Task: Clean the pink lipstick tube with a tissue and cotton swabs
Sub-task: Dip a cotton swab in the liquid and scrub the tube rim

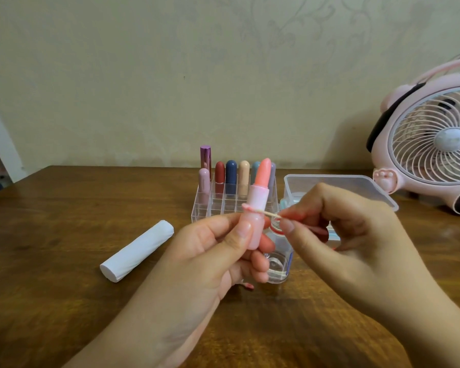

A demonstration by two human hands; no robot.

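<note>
Lipstick tube (pixel 256 224) upright in my left hand (pixel 218 251), thumb across the front, other fingers curled round behind it, held above the table (pixel 64 301) in front of the clear organizer (pixel 213 205). Cap off, peach-pink stick wound up out of the top. My right hand (pixel 351 235) pinches a cotton swab (pixel 255 210) between thumb and forefinger; the swab lies level across the tube at the ridge between the upper collar and the lower body, touching it. Far swab tip sticks out past the tube's left side and looks stained pink.

Rolled tissue (pixel 137 251) lies on its side on the table, left of my hands and apart from them. Organizer holds 7 capped lipsticks that I can count, upright in the back rows: purple metallic, mauve, red, navy, beige, light blue and grey, the last 2 partly hidden behind the held stick. Small clear bottle (pixel 278 264) stands just behind my left fingers, mostly hidden. Clear plastic box (pixel 356 181) sits behind my right hand. Pink fan (pixel 433 144) on the right by the wall.
</note>
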